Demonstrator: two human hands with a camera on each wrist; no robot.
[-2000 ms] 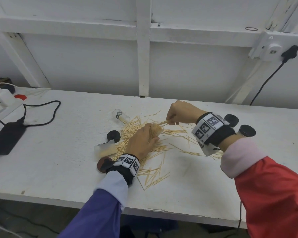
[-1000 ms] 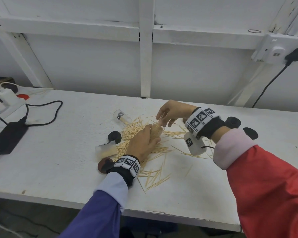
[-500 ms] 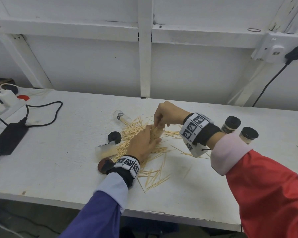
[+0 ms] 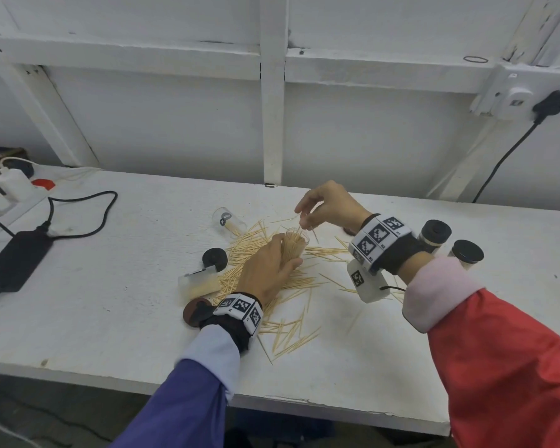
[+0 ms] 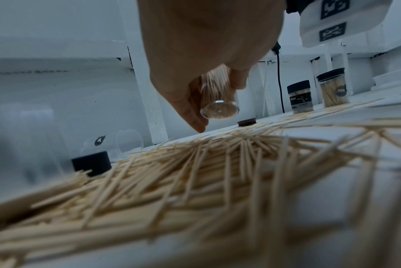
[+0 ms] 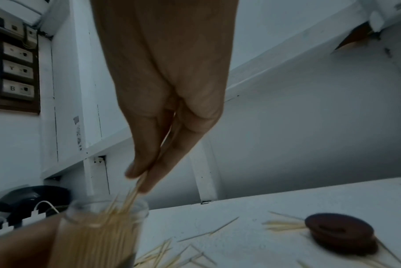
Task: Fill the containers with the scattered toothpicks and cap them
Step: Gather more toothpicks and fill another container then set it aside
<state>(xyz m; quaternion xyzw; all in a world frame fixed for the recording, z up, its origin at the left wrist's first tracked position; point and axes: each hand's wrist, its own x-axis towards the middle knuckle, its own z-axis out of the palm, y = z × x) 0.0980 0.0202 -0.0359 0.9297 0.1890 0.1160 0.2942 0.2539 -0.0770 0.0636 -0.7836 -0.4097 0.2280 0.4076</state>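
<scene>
My left hand [image 4: 283, 260] grips a clear round container [image 4: 294, 244] packed with toothpicks, tilted a little above the table; its base shows in the left wrist view [image 5: 219, 109]. My right hand [image 4: 302, 221] hovers just over the container's open mouth [image 6: 107, 214]. Its thumb and fingertips [image 6: 135, 174] pinch a few toothpicks whose lower ends reach into the mouth. Scattered toothpicks [image 4: 272, 286] lie in a loose pile under and around both hands.
Two black-capped jars [image 4: 434, 236] [image 4: 466, 253] stand at the right. An empty clear container [image 4: 228, 221] lies on its side behind the pile. Left of the pile are a black cap [image 4: 214, 258], a clear box [image 4: 198, 281] and a brown lid [image 4: 193, 313]. Another brown lid [image 6: 339, 232] lies right.
My right hand left the pile with a few toothpicks, came over the container and now sits slightly higher above its mouth. My left hand kept holding the container in place.
</scene>
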